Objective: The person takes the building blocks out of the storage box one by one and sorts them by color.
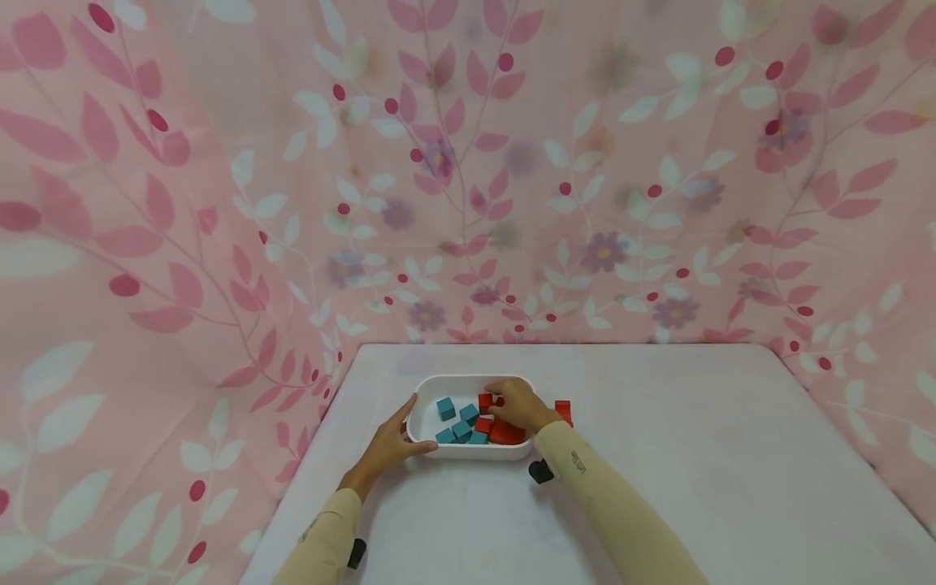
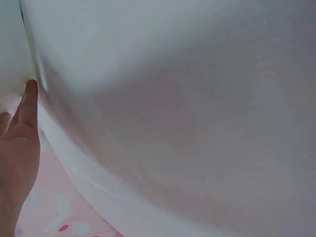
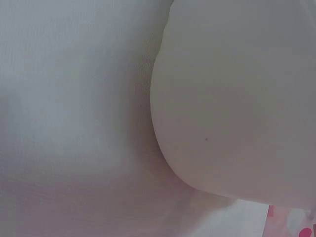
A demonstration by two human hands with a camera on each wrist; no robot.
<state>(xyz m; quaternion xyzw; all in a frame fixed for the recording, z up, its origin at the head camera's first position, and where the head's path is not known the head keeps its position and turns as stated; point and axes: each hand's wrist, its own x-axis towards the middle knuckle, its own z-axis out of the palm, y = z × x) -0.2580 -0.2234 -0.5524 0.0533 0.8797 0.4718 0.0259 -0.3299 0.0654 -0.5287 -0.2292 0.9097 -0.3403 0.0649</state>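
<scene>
Fingers bent downward, the right hand (image 1: pixel 516 401) reaches into the right end of a white tray (image 1: pixel 468 453), over the red blocks (image 1: pixel 483 425) there; whether it grips one I cannot tell, since the back of the hand covers much of that corner. At the opposite end, the left hand (image 1: pixel 391 443) is spread wide, thumb along the near rim and straight fingers against the left end (the left wrist view shows those fingers touching a pale wall at the picture's edge). Between the hands, on the tray's floor, teal blocks (image 1: pixel 446 409) sit beside the red ones: one stands apart toward the left, the others gather near the middle and the front wall, next to the red group. Outside the tray, just past the right wrist, another red block (image 1: pixel 562 408) rests on the white-covered desk (image 1: pixel 658 422). Both forearms wear beige sleeves (image 1: pixel 600 487) with small dark lettering, and a black piece (image 1: pixel 541 471) shows at the right cuff, another beside the left sleeve. Beyond the desk's far edge and along its sides hangs pink fabric (image 1: pixel 526 236) printed with leaves, berries and blurred purple flowers.
</scene>
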